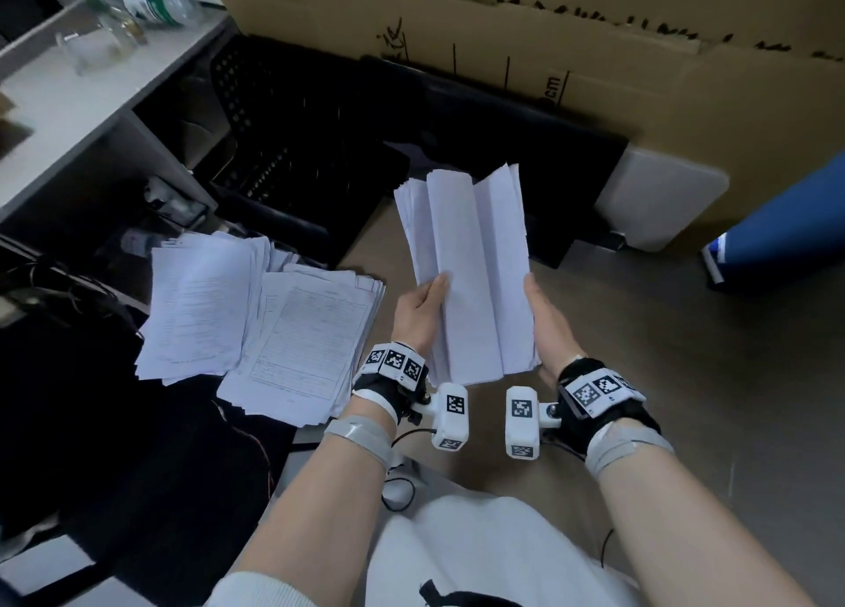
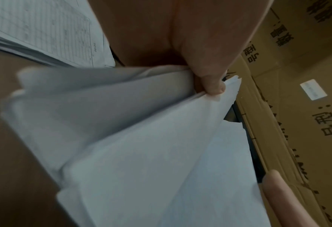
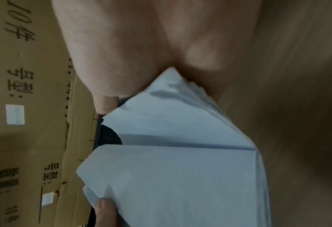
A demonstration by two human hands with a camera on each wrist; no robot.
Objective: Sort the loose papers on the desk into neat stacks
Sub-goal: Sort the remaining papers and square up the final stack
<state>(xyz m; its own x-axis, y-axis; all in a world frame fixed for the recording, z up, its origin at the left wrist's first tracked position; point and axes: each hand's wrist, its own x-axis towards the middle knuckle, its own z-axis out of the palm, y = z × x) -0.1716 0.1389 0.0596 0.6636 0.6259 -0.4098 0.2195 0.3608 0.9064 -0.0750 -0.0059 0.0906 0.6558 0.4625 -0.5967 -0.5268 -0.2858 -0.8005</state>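
Pointing away lengthwise, the paper sheaf (image 1: 471, 272) sits between both hands.

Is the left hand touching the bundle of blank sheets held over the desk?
Touching. The left wrist view shows the left hand pinching the bundle edge.

Printed cardboard boxes (image 1: 526, 34) stand behind; plastic bottles (image 1: 146, 5) lie on a white shelf (image 1: 59, 117).

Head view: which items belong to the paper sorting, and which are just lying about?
Job:
- held papers, gripped by left hand and right hand
- paper piles on the desk

Lying about:
- plastic bottle
- cardboard boxes
- black crate
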